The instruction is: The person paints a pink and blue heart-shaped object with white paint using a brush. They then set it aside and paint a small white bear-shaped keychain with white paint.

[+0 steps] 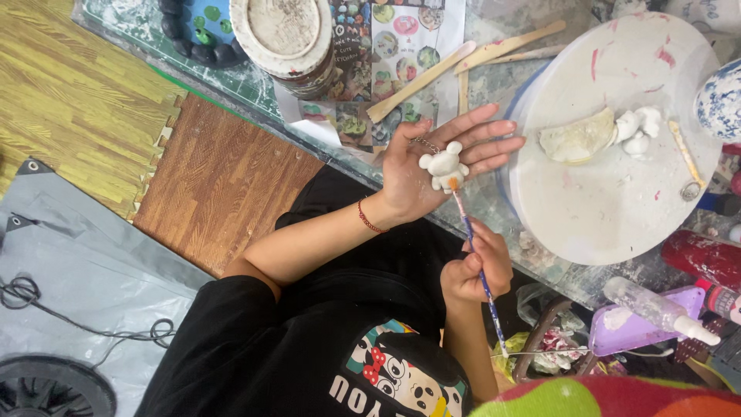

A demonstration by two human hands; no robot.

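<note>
My left hand [432,166] lies palm up, fingers spread, over the edge of a glass table [494,85]. A small white clay bear figure [445,167] with a thin metal chain rests on the palm. My right hand [478,266] sits below it, closed around a thin blue-handled paintbrush [472,243]. The brush's orange-tipped bristles touch the lower part of the bear. A red cord bracelet [369,220] circles my left wrist.
A round white board [610,201] to the right carries a pale clay lump [577,137] and small white clay pieces [639,130]. Wooden sticks [463,66], a round tub [284,35] and a printed picture sheet lie behind. A purple tray [629,330], a clear bottle [656,309] and a red bottle [702,259] sit at right.
</note>
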